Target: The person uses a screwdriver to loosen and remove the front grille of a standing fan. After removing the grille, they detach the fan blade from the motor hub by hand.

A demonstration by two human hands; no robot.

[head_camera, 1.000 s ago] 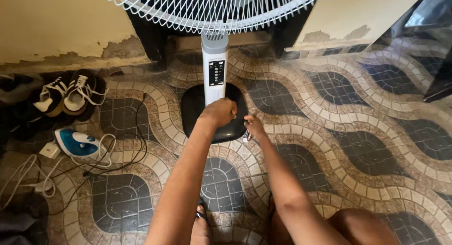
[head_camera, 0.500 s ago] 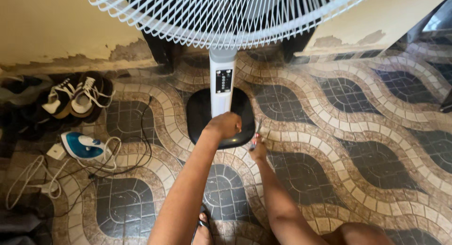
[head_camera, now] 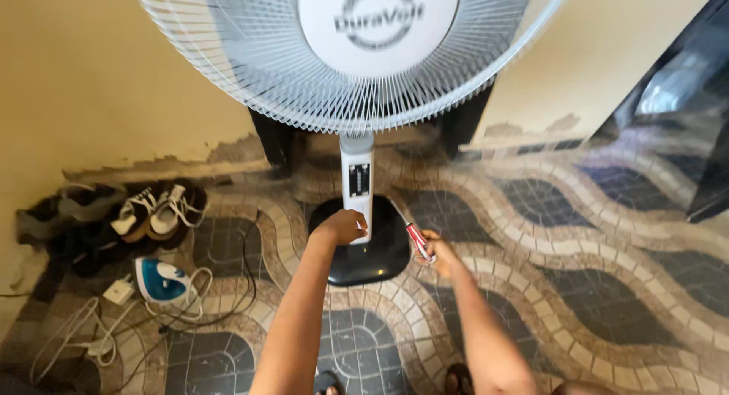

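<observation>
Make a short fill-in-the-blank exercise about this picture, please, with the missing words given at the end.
1. The left hand grips the white ____ of the standing fan.
2. The right hand holds a screwdriver with a ____ and white handle.
3. The fan stands on a rounded ____ base.
4. On the floor to the left, a blue and white ____ lies near the pair of sneakers.

Missing words: pole; red; black; iron

The pedestal fan [head_camera: 357, 53] stands before the wall [head_camera: 99, 83], its base [head_camera: 361, 247] on the tiled floor [head_camera: 577, 243]. Left of the base lie 2 sneakers [head_camera: 156, 211]; the clothes iron [head_camera: 162, 281] and cables [head_camera: 76, 342] lie nearer, before them.
</observation>
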